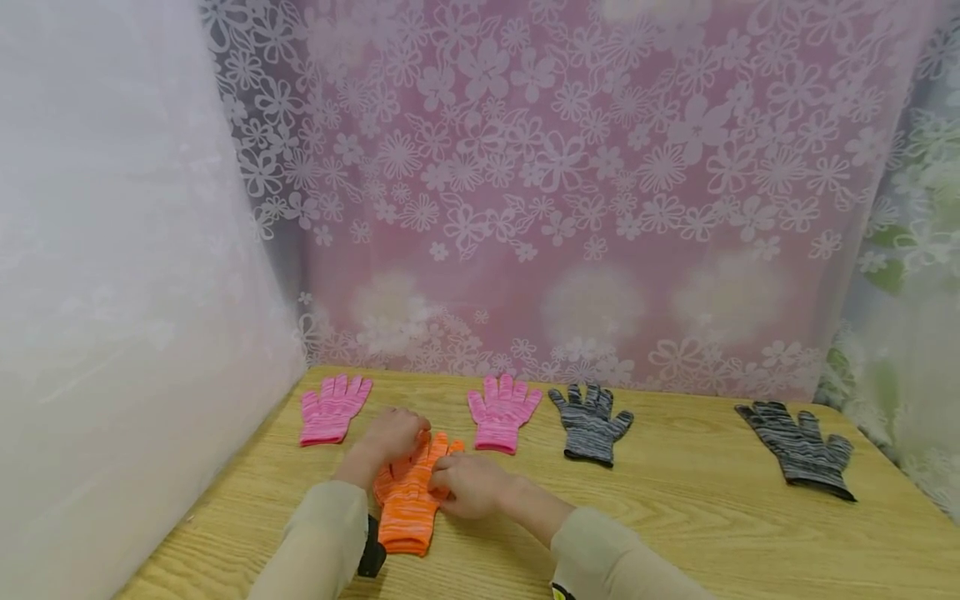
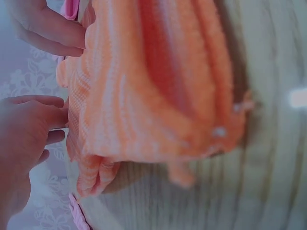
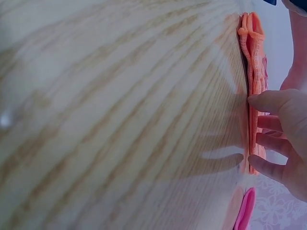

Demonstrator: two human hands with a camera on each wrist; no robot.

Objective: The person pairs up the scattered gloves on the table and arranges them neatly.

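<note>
An orange knit glove (image 1: 408, 510) lies on the table between both hands, its cuff toward me and its fingers pointing away. My left hand (image 1: 394, 435) has its fingers bent at the glove's upper left, partly covering the thumb side. In the left wrist view, the fingertips of this left hand (image 2: 31, 132) pinch the glove's edge. From the other side, my right hand (image 1: 472, 485) grips the right edge near the finger bases. The right wrist view shows the glove (image 3: 254, 52) nearly edge-on, with the right hand's (image 3: 290, 136) thumb and fingertips on it.
Two pink gloves, a left one (image 1: 333, 410) and another (image 1: 502, 414), lie behind the orange one. Further right are two grey-black gloves, one near the middle (image 1: 591, 423) and one at far right (image 1: 806, 450). A floral curtain (image 1: 570, 208) hangs behind the wooden table (image 1: 660, 533).
</note>
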